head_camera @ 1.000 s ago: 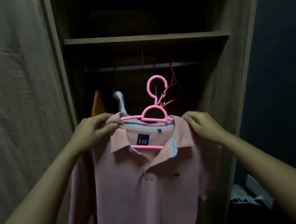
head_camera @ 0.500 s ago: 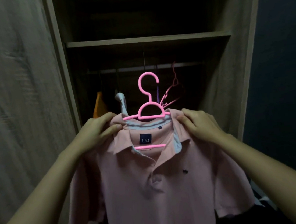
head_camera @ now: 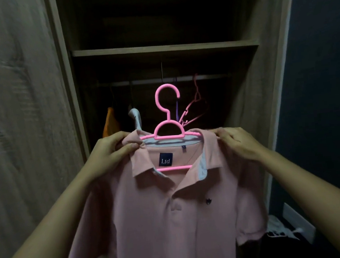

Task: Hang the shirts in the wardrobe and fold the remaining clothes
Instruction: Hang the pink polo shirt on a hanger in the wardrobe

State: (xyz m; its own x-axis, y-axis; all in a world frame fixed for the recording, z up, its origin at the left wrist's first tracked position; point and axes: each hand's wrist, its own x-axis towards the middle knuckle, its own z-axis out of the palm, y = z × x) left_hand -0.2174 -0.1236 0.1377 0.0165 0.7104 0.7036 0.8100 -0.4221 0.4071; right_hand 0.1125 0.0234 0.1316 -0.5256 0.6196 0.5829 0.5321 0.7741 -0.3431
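A pink polo shirt (head_camera: 165, 217) hangs on a pink plastic hanger (head_camera: 169, 116) in front of the open wardrobe. My left hand (head_camera: 111, 154) grips the shirt's left shoulder by the collar. My right hand (head_camera: 234, 141) grips its right shoulder. The hanger's hook points up, below the wardrobe rail (head_camera: 159, 80) and apart from it. A dark label reading "Ltd" shows inside the collar.
On the rail hang an orange garment (head_camera: 110, 124), a grey garment (head_camera: 135, 116) and several bare hangers (head_camera: 194, 109). A shelf (head_camera: 164, 47) runs above the rail. The wardrobe door (head_camera: 17, 124) stands open at the left. Light clothes (head_camera: 280, 230) lie low at the right.
The shirt has straightened and now faces me squarely, with the hanger upright. Both hands moved slightly apart along the shoulders.
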